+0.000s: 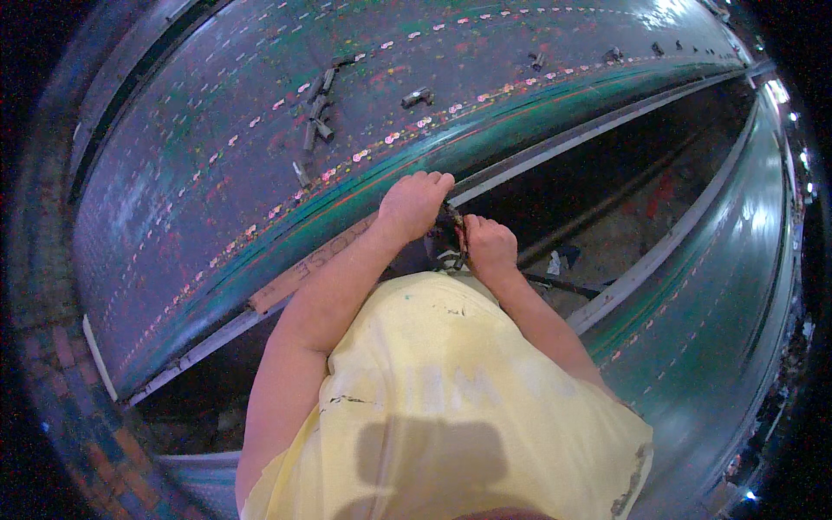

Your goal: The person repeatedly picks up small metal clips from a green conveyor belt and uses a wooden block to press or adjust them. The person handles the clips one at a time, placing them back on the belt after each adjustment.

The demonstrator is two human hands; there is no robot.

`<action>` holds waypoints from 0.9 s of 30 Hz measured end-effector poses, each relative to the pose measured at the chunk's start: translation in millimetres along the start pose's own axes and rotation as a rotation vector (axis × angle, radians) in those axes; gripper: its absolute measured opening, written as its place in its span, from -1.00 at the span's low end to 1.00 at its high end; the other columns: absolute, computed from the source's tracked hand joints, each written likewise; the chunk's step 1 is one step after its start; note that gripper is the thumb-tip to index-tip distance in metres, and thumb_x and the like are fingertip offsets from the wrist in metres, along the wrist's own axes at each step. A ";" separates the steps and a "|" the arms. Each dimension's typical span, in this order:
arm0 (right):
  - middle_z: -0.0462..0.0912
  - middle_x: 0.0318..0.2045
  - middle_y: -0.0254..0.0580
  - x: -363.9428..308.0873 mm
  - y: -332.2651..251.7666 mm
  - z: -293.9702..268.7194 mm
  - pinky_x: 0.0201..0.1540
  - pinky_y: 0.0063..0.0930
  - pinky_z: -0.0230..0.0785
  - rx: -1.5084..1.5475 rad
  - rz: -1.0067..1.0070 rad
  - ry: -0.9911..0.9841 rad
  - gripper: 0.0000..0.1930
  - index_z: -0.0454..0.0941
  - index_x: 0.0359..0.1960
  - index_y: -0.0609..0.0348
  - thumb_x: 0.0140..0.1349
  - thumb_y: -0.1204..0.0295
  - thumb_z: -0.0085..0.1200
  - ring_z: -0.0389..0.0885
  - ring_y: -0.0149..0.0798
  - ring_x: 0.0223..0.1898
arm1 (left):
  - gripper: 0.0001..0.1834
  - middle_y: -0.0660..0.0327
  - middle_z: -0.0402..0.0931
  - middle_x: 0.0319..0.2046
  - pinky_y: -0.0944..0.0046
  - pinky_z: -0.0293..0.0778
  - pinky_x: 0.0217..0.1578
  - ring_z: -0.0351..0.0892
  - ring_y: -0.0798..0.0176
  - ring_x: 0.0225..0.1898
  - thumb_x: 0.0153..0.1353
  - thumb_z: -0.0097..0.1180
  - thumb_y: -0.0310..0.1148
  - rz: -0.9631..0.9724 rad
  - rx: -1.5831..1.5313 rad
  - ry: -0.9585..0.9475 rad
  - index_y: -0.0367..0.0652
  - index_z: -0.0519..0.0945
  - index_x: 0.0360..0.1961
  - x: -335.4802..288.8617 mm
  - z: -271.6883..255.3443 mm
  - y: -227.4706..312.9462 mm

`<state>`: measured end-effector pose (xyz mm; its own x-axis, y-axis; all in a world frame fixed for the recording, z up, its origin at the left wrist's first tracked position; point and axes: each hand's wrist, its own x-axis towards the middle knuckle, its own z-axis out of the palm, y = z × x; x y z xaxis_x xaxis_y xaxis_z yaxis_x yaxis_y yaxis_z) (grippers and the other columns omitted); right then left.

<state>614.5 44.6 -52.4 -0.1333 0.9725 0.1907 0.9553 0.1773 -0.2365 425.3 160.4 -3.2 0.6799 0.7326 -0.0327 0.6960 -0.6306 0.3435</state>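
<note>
Before the yellow shirt (485, 347), a dark piece (457, 218) is gripped by the closed right hand (491, 245); how the left hand (417, 204), bent above, is closed cannot be told. The handling appears unfinished; whether grey pieces (416, 97) on the green counter (199, 173) are done cannot be judged.

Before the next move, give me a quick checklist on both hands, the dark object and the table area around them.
1. Right hand closed on the dark object: ok.
2. Left hand steadying the dark object: cannot tell; its fingers hide any contact.
3. Dark object's lower end free of the yellow shirt: cannot tell; they overlap in this view.
4. Loose grey pieces on the patterned table apart from both hands: ok.
5. Wooden board away from the left forearm: cannot tell; the forearm covers part of it.
</note>
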 end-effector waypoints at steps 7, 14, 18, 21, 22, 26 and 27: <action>0.76 -0.38 -0.14 -8.2 -1.9 16.0 -0.31 -0.05 0.63 0.202 0.076 0.134 -0.78 0.70 -0.05 0.02 0.51 0.18 0.25 0.78 -0.08 -0.40 | -0.70 0.05 0.69 -0.04 -0.11 0.67 0.11 0.71 -0.13 0.10 0.31 0.26 -0.48 -0.005 -0.056 -0.011 -0.12 0.55 0.05 -1.6 -3.6 0.8; 0.46 -0.63 -0.44 -11.5 6.1 47.1 -0.58 -0.42 0.18 1.831 0.853 -0.425 -0.68 0.68 -0.06 0.03 0.64 0.05 0.15 0.31 -0.41 -0.67 | -0.73 0.00 0.70 -0.06 -0.18 0.68 0.06 0.71 -0.20 0.09 0.33 0.14 -0.50 -0.018 -0.087 0.005 -0.11 0.58 0.05 -1.1 1.8 -0.9; 0.16 -0.68 -0.52 -6.9 4.5 36.8 -0.64 -0.44 -0.04 2.475 1.164 -0.607 -0.59 0.65 -0.09 0.02 0.68 -0.06 0.04 0.06 -0.45 -0.70 | -0.69 0.01 0.71 -0.04 -0.18 0.68 0.08 0.71 -0.18 0.11 0.33 0.13 -0.50 -0.005 -0.078 -0.006 -0.10 0.60 0.09 -1.6 -0.3 -1.4; 0.27 -0.67 -0.51 -5.1 9.2 20.6 -0.62 -0.46 0.04 2.237 1.073 -0.573 -0.63 0.68 -0.11 0.03 0.67 0.01 0.08 0.16 -0.43 -0.69 | -0.66 0.02 0.72 -0.02 -0.18 0.67 0.09 0.71 -0.17 0.12 0.33 0.14 -0.50 -0.025 -0.068 -0.013 -0.09 0.61 0.12 0.1 3.6 -1.7; 0.33 -0.66 -0.51 -7.8 8.8 15.1 -0.61 -0.45 0.10 2.032 1.042 -0.511 -0.64 0.69 -0.11 0.05 0.67 0.03 0.09 0.22 -0.42 -0.69 | -0.66 0.03 0.70 -0.03 -0.17 0.67 0.08 0.71 -0.17 0.11 0.29 0.19 -0.51 -0.015 -0.057 0.007 -0.10 0.59 0.10 -0.2 5.2 -2.2; 0.65 -0.55 -0.29 -26.8 18.3 34.2 -0.49 -0.32 0.44 1.034 0.284 0.011 -0.65 0.73 -0.12 0.12 0.64 0.08 0.13 0.60 -0.22 -0.59 | -0.61 0.06 0.68 -0.04 -0.14 0.67 0.07 0.69 -0.16 0.10 0.20 0.31 -0.55 0.017 -0.038 0.045 -0.10 0.56 0.06 0.2 1.9 0.0; 0.78 -0.44 -0.01 -15.7 12.7 -1.0 -0.34 -0.11 0.62 0.788 0.193 -0.064 -0.63 0.70 -0.08 0.13 0.62 0.05 0.14 0.81 0.03 -0.42 | -0.60 0.06 0.68 -0.03 -0.14 0.67 0.07 0.69 -0.15 0.10 0.19 0.32 -0.55 0.004 -0.038 0.048 -0.10 0.56 0.06 -4.1 2.6 -0.4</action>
<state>629.1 31.4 -57.4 -0.0230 0.9993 0.0290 0.4999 0.0366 -0.8653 422.8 157.0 -5.6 0.6700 0.7423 0.0139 0.6835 -0.6240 0.3788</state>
